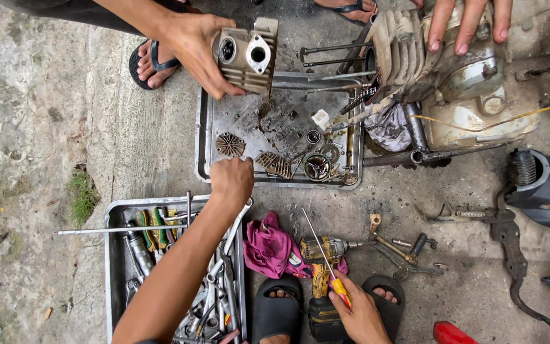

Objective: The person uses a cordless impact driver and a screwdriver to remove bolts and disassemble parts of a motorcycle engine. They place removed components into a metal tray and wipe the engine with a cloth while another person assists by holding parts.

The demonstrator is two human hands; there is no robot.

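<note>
While my right hand (359,313) grips the screwdriver (326,262), shaft angled up-left.
My left hand (231,180), fingers curled closed, rests on the parts tray (204,137) edge.

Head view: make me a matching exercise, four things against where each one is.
Things:
1. screwdriver
2. cylinder head
3. wrenches
4. pink rag

Places:
A. in the lower tray
B. on the ground beside the drill
C. in the right hand
D. held by another person's hand above the upper tray

Pairs: 1-C, 2-D, 3-A, 4-B
</note>
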